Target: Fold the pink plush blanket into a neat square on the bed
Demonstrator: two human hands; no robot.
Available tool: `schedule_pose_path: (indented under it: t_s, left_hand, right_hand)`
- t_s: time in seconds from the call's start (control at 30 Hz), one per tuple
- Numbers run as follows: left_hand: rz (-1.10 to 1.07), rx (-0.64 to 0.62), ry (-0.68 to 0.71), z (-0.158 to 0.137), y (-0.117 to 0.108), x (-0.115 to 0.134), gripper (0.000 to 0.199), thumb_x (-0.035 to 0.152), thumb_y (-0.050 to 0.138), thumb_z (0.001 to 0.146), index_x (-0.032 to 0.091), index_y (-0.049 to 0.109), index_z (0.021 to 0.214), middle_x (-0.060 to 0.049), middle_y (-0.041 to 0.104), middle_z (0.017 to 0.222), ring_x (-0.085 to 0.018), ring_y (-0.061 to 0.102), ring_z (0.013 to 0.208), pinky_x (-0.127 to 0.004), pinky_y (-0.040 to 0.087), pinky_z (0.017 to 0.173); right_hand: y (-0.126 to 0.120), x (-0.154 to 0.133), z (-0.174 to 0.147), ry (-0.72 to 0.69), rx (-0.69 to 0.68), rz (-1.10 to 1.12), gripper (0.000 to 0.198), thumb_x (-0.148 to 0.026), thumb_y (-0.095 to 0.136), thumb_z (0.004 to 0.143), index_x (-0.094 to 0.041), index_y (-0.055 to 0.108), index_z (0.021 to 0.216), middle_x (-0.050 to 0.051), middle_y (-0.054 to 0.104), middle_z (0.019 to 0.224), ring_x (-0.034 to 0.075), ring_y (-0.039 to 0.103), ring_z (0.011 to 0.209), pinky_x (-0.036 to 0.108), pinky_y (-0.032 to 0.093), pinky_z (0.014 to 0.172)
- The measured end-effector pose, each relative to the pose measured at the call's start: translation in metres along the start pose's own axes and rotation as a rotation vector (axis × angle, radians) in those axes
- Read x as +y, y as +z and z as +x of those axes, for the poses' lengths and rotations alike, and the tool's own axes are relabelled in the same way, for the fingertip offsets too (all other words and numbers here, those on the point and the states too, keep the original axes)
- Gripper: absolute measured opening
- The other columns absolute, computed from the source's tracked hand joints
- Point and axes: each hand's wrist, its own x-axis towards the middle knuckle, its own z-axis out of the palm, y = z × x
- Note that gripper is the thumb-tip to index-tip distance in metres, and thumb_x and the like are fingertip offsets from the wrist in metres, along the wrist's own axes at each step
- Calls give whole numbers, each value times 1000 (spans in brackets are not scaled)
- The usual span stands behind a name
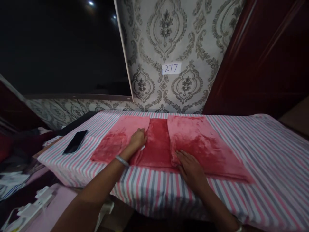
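Observation:
A red plush blanket (pixel 158 138) lies across the striped cloth, its left and right sides folded inward with a strip of the lower layer showing between them. At the inner edge of the left fold, my left hand (pixel 138 139) is closed on the fabric with its fingers curled; the fingertips are partly hidden. A small white tag (pixel 143 148) shows beside that hand. My right hand (pixel 191 167) rests with fingers stretched out on the near inner corner of the right fold, its thumb lower than the fingers.
The striped cloth (pixel 253 138) covers the table and hangs over its front edge. A black phone (pixel 75 142) lies on the left. A large television (pixel 65 48) and patterned wall stand behind. A white power strip (pixel 36 204) sits low at the left.

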Motion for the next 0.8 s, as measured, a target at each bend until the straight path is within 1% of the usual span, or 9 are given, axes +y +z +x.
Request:
schedule_pose_path:
  t_s: [0.07, 0.13, 0.27, 0.33, 0.4, 0.53, 0.63, 0.7, 0.8]
  left_hand:
    - [1, -7, -15, 6, -1, -2, 44, 23, 48, 94, 17, 56, 138, -16, 62, 133, -25, 65, 116, -32, 49, 98]
    - [7, -7, -21, 11, -5, -4, 43, 17, 48, 91, 17, 61, 133, -15, 65, 129, -25, 65, 115, -30, 49, 96]
    - [30, 13, -41, 21, -17, -3, 38, 16, 45, 92, 18, 68, 122, -14, 69, 123, -23, 66, 113, -28, 51, 92]
    - [43, 41, -39, 24, -21, 3, 40, 16, 40, 94, 18, 65, 126, -14, 68, 126, -22, 66, 114, -27, 50, 93]
    - [54, 50, -22, 23, -20, 12, 42, 16, 38, 96, 17, 63, 129, -14, 66, 128, -21, 66, 114, -26, 50, 92]
    - [80, 13, 19, 16, -6, 28, 40, 15, 40, 95, 12, 64, 127, -18, 68, 123, -24, 68, 111, -28, 51, 91]
    - [103, 1, 30, 13, 1, 31, 41, 16, 39, 96, 10, 61, 130, -20, 67, 125, -27, 67, 114, -31, 51, 92]
    - [120, -18, 36, 16, -1, 31, 42, 16, 43, 94, 11, 59, 132, -19, 67, 125, -27, 67, 116, -32, 52, 93]
    - [145, -54, 38, 29, -9, 32, 45, 18, 53, 89, 13, 58, 133, -18, 69, 122, -29, 67, 116, -34, 52, 94]
  right_hand:
    - [0, -1, 1, 9, -9, -5, 47, -20, 43, 96, -18, 61, 139, 12, 67, 135, 28, 58, 130, 51, 47, 108]
    - [1, -1, 1, 16, -7, -13, 47, -19, 43, 95, -18, 61, 139, 12, 67, 135, 28, 58, 130, 51, 48, 107]
    - [0, -3, 4, 7, 5, -27, 45, -17, 43, 95, -17, 63, 136, 11, 67, 135, 27, 59, 129, 49, 49, 106]
    - [0, -4, 5, 4, 9, -38, 45, -16, 43, 95, -15, 63, 135, 12, 67, 135, 27, 59, 128, 49, 49, 105]
    - [-1, -5, 5, 4, 14, -53, 45, -14, 43, 94, -14, 63, 134, 12, 67, 134, 27, 60, 127, 49, 49, 105]
    - [0, -6, 5, -9, 37, -74, 45, -13, 43, 94, -14, 64, 133, 12, 68, 133, 27, 61, 125, 48, 50, 104]
    - [1, -5, 5, -17, 41, -81, 44, -13, 44, 94, -13, 64, 133, 12, 68, 133, 27, 61, 126, 46, 50, 104]
    - [1, -5, 5, -13, 38, -76, 44, -13, 45, 94, -14, 64, 133, 12, 68, 134, 27, 61, 126, 46, 49, 104]
    - [1, -5, 5, 5, 38, -59, 44, -13, 45, 94, -15, 64, 134, 12, 68, 133, 26, 60, 127, 46, 49, 104]
